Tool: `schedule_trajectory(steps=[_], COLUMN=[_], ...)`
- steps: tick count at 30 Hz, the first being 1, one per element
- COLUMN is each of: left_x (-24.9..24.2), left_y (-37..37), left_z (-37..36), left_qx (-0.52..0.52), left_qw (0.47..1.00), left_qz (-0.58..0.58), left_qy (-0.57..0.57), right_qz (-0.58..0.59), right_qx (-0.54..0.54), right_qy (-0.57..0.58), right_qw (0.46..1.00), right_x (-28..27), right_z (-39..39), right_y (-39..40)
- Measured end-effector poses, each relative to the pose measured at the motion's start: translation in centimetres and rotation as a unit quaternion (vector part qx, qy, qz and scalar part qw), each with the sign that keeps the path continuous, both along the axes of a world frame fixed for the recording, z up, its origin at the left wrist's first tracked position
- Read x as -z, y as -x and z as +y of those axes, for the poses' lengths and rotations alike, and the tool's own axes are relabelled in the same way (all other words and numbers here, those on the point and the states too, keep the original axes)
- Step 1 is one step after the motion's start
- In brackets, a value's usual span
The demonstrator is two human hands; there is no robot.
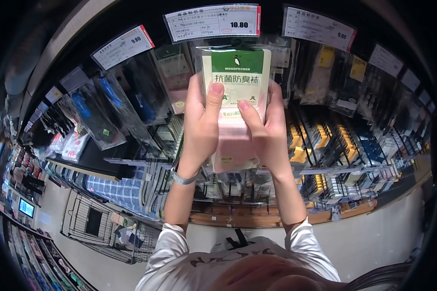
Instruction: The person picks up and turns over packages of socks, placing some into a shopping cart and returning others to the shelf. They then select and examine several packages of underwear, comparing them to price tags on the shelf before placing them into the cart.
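ok so my left hand (201, 126) has the sock pack (234, 119) by its left edge, my right hand (269, 133) has the other edge, thumbs (214, 99) on the front, pack right between them

The packet (236, 131) is before the shelves (243, 219), cart (93, 221) at left.

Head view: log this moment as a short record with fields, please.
Held item: sock packet, front label reading WOODPECKER, pink lower part
Left hand: holds the packet's left edge, thumb across the front
Right hand: holds the right edge, thumb across the front
Wristband: grey, left wrist
Price tag above packet: 10.80
Cart: wire, lower left
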State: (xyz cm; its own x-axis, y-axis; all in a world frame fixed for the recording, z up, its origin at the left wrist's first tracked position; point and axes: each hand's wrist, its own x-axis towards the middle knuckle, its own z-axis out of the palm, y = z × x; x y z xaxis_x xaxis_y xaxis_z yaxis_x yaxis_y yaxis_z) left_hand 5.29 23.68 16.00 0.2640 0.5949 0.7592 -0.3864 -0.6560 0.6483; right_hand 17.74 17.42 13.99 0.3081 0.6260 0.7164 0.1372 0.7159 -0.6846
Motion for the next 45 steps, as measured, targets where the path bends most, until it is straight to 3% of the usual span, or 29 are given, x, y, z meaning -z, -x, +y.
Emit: schedule_trajectory(steps=[9,15,21,27,30,36,38,41,45], left_x=[0.6,1.3,1.5,2.2,2.3,4.9,5.2,5.7,5.6], left_y=[-0.3,-0.1,-0.1,-1.0,-1.5,-0.2,0.2,0.7,1.7], left_z=[2.7,3.2,2.9,2.1,1.2,1.2,0.6,-0.4,-2.4], left_qx=[0.04,0.047,0.005,-0.059,-0.07,-0.178,-0.256,-0.251,-0.191], left_qw=[0.999,0.996,0.999,0.997,0.995,0.983,0.96,0.958,0.967], left_qz=[-0.031,-0.066,-0.039,-0.016,-0.051,0.02,0.027,0.002,-0.042], left_qy=[-0.002,0.027,0.028,0.047,0.049,-0.051,-0.107,-0.138,-0.163], right_qz=[-0.081,-0.153,-0.135,-0.044,-0.051,-0.102,-0.132,-0.191,-0.098], right_qx=[0.038,0.057,0.049,0.001,0.0,0.098,0.138,0.198,0.11], right_qy=[-0.03,0.03,0.021,0.018,0.028,0.001,-0.016,-0.066,-0.164], right_qw=[0.995,0.986,0.989,0.999,0.998,0.99,0.981,0.959,0.975], right_x=[-1.2,-2.1,-0.8,1.2,1.9,4.0,4.5,4.5,4.3], right_z=[1.8,2.2,3.1,3.6,3.6,2.6,2.2,1.0,-0.2], right_y=[-0.7,-0.8,-1.0,-0.2,-0.2,0.8,1.0,1.1,2.2])
